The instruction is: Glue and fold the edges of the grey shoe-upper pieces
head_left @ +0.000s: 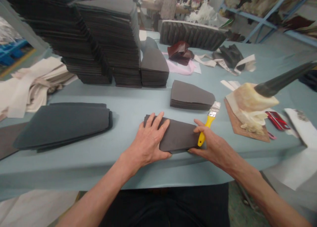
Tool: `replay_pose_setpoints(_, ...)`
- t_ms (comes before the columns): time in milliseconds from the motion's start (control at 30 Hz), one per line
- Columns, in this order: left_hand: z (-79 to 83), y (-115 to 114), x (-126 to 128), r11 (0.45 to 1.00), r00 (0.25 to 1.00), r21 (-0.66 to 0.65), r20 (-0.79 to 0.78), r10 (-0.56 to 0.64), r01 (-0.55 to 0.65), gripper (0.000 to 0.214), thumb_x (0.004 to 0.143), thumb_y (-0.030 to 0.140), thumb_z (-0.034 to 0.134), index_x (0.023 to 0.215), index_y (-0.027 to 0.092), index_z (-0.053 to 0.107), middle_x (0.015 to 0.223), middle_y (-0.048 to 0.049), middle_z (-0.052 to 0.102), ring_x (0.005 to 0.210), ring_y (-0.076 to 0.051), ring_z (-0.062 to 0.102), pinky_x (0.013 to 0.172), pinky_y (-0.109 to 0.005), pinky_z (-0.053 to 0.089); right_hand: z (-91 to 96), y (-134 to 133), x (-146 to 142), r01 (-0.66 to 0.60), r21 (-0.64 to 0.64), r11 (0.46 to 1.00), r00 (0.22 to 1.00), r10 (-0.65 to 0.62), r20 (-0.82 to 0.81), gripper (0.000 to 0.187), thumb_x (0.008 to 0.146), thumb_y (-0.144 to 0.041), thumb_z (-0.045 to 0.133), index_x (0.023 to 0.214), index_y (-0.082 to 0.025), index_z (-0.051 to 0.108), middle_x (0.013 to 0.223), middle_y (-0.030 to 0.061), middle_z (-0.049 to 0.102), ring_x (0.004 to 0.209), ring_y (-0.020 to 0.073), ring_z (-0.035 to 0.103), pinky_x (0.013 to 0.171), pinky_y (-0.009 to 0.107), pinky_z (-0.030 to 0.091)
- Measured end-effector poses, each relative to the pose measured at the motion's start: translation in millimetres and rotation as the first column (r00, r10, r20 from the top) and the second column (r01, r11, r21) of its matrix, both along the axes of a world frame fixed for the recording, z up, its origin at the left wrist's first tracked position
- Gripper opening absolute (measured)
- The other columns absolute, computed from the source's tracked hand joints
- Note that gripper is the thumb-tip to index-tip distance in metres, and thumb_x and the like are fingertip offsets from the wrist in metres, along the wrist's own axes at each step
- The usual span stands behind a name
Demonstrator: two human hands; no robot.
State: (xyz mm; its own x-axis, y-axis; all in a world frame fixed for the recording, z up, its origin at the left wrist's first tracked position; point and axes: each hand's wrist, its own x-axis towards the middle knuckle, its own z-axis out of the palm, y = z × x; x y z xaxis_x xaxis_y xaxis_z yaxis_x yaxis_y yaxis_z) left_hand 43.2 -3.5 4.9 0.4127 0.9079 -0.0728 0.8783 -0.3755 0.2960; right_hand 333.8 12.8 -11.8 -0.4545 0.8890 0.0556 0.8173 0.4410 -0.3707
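A dark grey foam piece (178,133) lies near the front edge of the blue-grey table (128,105). My left hand (150,139) rests flat on its left half, fingers spread. My right hand (213,146) is at the piece's right edge, fingers closed round the yellow handle of a small brush (209,121), whose bristles point away from me.
Tall stacks of dark cut pieces (99,35) stand at the back left, a low stack (190,95) just beyond my hands, larger dark sheets (64,123) to the left. A glue-crusted container with a dark handle (250,105) sits at right. Cloth scraps lie at the back.
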Motion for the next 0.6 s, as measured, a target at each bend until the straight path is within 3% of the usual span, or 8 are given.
replay_pose_setpoints(200,-2.0,2.1,-4.5,1.0,1.0,0.023,0.004,0.002,-0.002,0.116,0.073,0.054,0.094,0.168,0.018,0.039,0.185,-0.0246,0.017,0.165,-0.052,0.029,0.123,-0.074,0.047,-9.8,-2.3,-4.3,0.045,0.009,0.999,0.998,-0.044,-0.052,0.054,0.08,-0.026,0.086,0.123,-0.027,0.052,0.175,0.0232,0.046,0.15,0.0396,0.063,0.11,0.058,0.064)
replay_pose_setpoints(333,-3.0,3.6,-7.0,0.999,1.0,0.039,0.004,-0.01,0.009,0.115,0.073,0.056,0.094,0.168,0.02,0.04,0.185,-0.0237,0.018,0.163,-0.052,0.032,0.121,-0.073,0.049,-6.9,-2.9,-7.9,0.058,-0.003,0.998,0.996,-0.058,-0.072,0.052,0.08,-0.024,0.086,0.121,-0.026,0.053,0.175,0.0221,0.046,0.151,0.0376,0.063,0.11,0.057,0.064)
replay_pose_setpoints(600,-6.5,6.4,-10.7,0.998,1.0,0.063,-0.009,-0.013,0.014,0.108,0.073,0.048,0.093,0.166,0.018,0.046,0.177,-0.0222,0.039,0.162,-0.055,0.033,0.117,-0.08,0.049,6.3,-2.6,-16.5,0.024,-0.025,0.999,0.998,-0.026,-0.056,0.06,0.078,-0.018,0.091,0.126,-0.022,0.054,0.17,0.0275,0.05,0.154,0.0351,0.06,0.115,0.053,0.062)
